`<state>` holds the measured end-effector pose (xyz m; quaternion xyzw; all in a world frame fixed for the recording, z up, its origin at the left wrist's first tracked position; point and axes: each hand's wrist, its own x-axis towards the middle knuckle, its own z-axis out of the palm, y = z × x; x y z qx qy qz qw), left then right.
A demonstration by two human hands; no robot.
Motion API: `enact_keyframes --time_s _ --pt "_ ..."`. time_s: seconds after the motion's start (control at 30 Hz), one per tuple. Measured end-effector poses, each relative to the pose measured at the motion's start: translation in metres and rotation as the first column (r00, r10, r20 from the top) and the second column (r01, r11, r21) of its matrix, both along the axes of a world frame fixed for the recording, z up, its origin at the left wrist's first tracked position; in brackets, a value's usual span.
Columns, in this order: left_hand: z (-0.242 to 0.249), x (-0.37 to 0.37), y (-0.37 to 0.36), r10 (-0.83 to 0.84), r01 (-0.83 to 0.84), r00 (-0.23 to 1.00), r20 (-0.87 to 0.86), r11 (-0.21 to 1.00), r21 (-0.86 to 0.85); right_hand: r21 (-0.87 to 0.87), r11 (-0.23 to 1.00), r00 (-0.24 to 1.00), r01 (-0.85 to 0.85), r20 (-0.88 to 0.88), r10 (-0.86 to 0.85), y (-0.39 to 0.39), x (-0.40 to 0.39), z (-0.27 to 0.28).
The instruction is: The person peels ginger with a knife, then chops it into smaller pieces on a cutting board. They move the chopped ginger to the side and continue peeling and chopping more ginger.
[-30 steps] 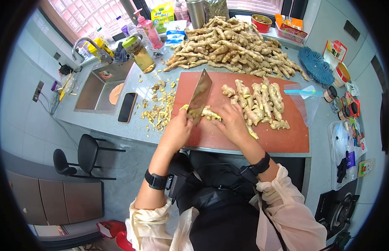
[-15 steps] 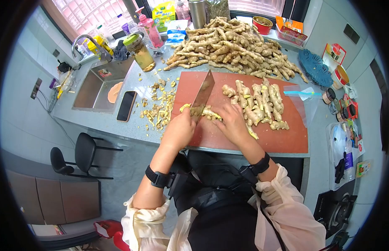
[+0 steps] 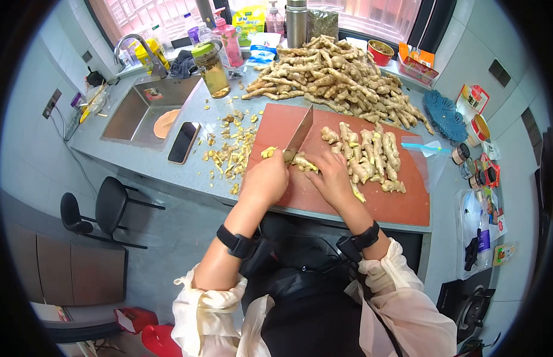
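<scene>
A red-brown cutting board (image 3: 371,205) lies at the counter's front edge. My left hand (image 3: 268,179) is wrapped round the handle of a cleaver (image 3: 301,132), its blade standing over the board. Under my right hand (image 3: 332,178), a piece of ginger (image 3: 304,162) is held against the board beside the blade. A small cut piece (image 3: 269,152) lies left of the cleaver. Several ginger roots (image 3: 377,153) lie in rows on the board's right half. Behind the board rises a big pile of ginger (image 3: 342,74).
Ginger scraps (image 3: 232,149) are scattered left of the board, near a phone (image 3: 184,143) and a sink (image 3: 134,122). A lidded jar (image 3: 212,74) stands behind them. At the right are a blue basket (image 3: 444,113), a plastic bag (image 3: 428,160) and small jars (image 3: 461,153).
The view has shifted slightly. My left hand has turned and moved a little toward my right hand, bringing the cleaver's handle end closer to the ginger.
</scene>
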<state>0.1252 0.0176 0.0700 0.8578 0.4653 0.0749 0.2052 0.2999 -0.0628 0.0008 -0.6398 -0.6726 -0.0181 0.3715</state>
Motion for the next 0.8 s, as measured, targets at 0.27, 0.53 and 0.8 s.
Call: enact_keyframes --time_s 0.27,0.53,0.8 --pt "-0.017 0.008 0.004 0.028 -0.029 0.999 0.026 0.999 0.023 0.020 1.000 1.000 0.009 0.029 -0.009 -0.003 -0.001 -0.003" --pt "-0.021 -0.016 0.001 0.054 -0.048 0.985 0.165 0.998 -0.040 0.015 1.000 1.000 -0.008 -0.008 0.008 -0.002 0.003 -0.008" --pt "-0.009 -0.013 0.000 0.048 -0.049 0.997 0.059 0.999 0.020 0.020 1.000 1.000 0.013 -0.012 -0.013 -0.002 0.003 -0.009"
